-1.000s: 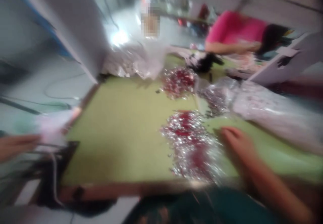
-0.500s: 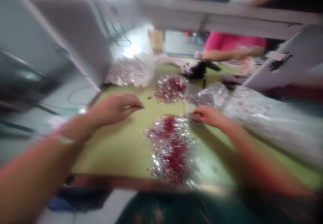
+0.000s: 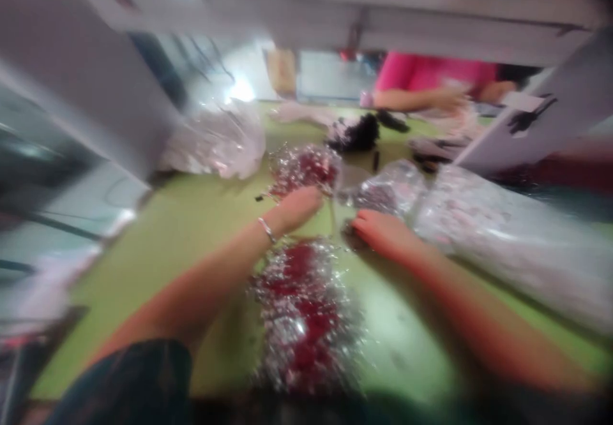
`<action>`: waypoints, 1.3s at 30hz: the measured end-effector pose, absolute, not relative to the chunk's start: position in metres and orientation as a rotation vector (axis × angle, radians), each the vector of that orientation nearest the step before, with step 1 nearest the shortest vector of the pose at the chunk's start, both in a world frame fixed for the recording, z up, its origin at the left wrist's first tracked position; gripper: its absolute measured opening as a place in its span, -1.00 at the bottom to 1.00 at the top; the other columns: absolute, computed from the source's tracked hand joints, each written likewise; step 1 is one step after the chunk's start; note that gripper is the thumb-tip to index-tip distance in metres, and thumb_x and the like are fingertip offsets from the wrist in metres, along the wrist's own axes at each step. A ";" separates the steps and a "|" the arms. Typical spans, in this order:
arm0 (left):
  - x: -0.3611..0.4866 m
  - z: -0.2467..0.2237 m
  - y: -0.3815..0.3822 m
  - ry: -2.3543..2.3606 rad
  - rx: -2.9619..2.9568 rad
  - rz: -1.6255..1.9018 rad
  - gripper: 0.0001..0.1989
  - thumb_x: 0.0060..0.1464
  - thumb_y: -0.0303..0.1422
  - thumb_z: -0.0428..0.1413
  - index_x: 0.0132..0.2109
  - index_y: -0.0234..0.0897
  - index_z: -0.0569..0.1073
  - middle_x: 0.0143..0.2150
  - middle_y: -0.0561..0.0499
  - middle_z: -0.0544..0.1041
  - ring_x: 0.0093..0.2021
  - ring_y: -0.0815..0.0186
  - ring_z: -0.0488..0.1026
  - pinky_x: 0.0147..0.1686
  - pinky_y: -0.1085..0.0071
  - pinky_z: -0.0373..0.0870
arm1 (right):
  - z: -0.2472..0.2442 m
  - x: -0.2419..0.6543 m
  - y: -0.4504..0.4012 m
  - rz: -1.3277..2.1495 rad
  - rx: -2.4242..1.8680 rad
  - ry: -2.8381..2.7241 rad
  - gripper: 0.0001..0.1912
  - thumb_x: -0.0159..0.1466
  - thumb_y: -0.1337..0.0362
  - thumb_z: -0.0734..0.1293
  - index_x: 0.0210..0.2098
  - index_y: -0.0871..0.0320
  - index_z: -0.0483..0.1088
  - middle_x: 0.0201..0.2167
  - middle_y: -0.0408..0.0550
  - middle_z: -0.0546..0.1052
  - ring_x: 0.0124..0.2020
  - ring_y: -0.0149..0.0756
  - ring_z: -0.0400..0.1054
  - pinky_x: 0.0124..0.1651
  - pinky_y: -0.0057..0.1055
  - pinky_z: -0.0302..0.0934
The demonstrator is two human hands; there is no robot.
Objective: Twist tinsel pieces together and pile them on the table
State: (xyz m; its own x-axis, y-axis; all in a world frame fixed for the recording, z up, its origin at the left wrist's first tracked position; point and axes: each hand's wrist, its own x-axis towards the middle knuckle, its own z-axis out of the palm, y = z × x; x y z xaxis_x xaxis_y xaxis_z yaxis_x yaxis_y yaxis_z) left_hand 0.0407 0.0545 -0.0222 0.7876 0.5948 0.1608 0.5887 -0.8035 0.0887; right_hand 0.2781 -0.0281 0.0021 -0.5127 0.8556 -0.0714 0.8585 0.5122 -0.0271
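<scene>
A long red piece edged with silver tinsel [image 3: 311,316] lies on the green tabletop [image 3: 211,221] right in front of me. Beyond it is a smaller heap of red and silver tinsel pieces [image 3: 299,166]. My left hand [image 3: 301,205], with a band on its wrist, reaches to the near edge of that heap; its fingers are blurred and hidden from me. To the right, my right hand [image 3: 378,228] rests low with curled fingers by a small dark spot on the table. What it holds, if anything, cannot be made out. A small see-through bag [image 3: 390,189] lies just beyond it.
A large plastic-wrapped bundle [image 3: 507,240] fills the right side. Crumpled plastic bags [image 3: 220,138] sit at the back left. A black fuzzy item [image 3: 361,133] lies further back. Across the table a co-worker in a pink top [image 3: 435,74] handles pale material. White panels flank the table.
My left hand has moved right, from over the left of the table to the smaller tinsel heap. My right hand has stayed near the same spot. The view has shifted slightly.
</scene>
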 end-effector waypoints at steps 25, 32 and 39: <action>0.035 -0.040 0.051 1.546 2.615 0.827 -0.83 0.14 -0.37 0.15 -0.38 -0.28 0.59 -0.32 -0.09 0.52 -0.20 0.16 0.39 -0.15 0.19 0.37 | -0.027 0.259 -0.009 -0.541 1.964 3.178 -0.81 0.27 0.33 0.26 -0.21 0.15 0.52 -0.29 0.01 0.59 -0.26 -0.22 0.46 -0.14 -0.28 0.32; 0.021 -0.027 0.035 1.191 2.296 1.063 -0.83 0.17 -0.44 0.08 -0.24 -0.27 0.58 -0.02 -0.07 0.57 -0.09 0.25 0.48 -0.03 0.20 0.42 | -0.025 0.259 -0.011 -0.759 2.218 3.079 -0.86 0.25 0.32 0.31 -0.27 0.07 0.54 -0.29 -0.07 0.61 -0.26 -0.24 0.47 -0.13 -0.25 0.32; 0.039 -0.029 0.015 1.128 1.942 0.732 -0.77 0.22 -0.34 0.02 -0.09 -0.17 0.56 -0.23 0.02 0.62 -0.26 0.36 0.51 -0.17 0.34 0.42 | -0.019 0.250 -0.019 -0.721 2.071 3.186 -0.84 0.27 0.34 0.29 -0.25 0.11 0.53 -0.33 -0.06 0.60 -0.29 -0.29 0.45 -0.16 -0.32 0.29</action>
